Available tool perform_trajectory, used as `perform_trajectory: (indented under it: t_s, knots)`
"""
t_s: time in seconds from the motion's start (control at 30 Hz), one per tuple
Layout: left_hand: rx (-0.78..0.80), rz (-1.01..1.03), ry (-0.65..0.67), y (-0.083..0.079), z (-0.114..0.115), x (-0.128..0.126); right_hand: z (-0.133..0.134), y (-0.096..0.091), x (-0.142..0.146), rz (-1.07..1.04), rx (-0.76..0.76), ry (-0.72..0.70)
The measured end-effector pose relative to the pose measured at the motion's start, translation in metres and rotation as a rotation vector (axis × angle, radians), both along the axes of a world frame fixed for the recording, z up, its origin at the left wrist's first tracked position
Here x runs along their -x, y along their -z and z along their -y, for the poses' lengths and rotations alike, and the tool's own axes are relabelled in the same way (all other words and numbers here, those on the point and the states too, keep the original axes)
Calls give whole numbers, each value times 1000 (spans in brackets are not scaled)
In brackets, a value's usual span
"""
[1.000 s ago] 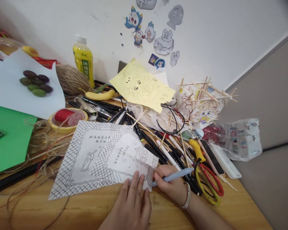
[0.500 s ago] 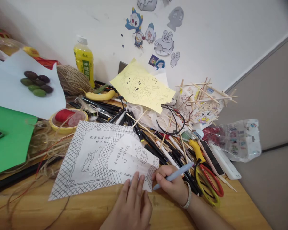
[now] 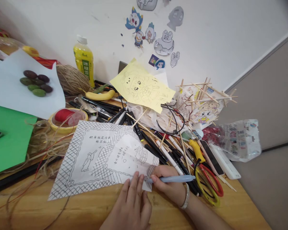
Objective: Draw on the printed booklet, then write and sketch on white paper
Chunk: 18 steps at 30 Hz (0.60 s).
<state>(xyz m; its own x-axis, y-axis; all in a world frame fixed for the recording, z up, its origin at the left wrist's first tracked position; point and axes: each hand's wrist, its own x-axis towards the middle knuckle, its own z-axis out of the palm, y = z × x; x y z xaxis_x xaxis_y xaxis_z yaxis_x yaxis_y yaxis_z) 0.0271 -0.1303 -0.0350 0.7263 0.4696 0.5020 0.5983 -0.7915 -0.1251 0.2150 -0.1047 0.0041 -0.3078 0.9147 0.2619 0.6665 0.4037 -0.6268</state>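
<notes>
My right hand [image 3: 169, 185] is closed around a light blue pen [image 3: 175, 179], its tip on the near right corner of a small white drawing sheet [image 3: 132, 158]. My left hand [image 3: 132, 204] lies flat with fingers stretched out, pressing the near edge of that sheet. The small sheet lies on a larger white sheet [image 3: 86, 156] with a cross-hatched border and handwritten characters, on the wooden table [image 3: 86, 210].
Black markers [image 3: 156, 148], wooden sticks and scissors with red and yellow handles [image 3: 210, 185] crowd the right. A yellow drawing [image 3: 141, 84], a yellow bottle [image 3: 83, 60], a banana [image 3: 99, 95], twine [image 3: 72, 80], a tape roll [image 3: 67, 119] and green paper [image 3: 7, 137] lie behind and left.
The pen in my right hand has tilted from pointing up-right to lying nearly level, with its tip shifted slightly left on the sheet. My left hand has stayed in place.
</notes>
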Motion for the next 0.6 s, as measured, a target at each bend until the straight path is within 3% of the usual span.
perform_trajectory:
  t_s: [0.6]
  knots:
    - [9,7,3,-1,-1,-1,-1,0,-1,-26,32,11]
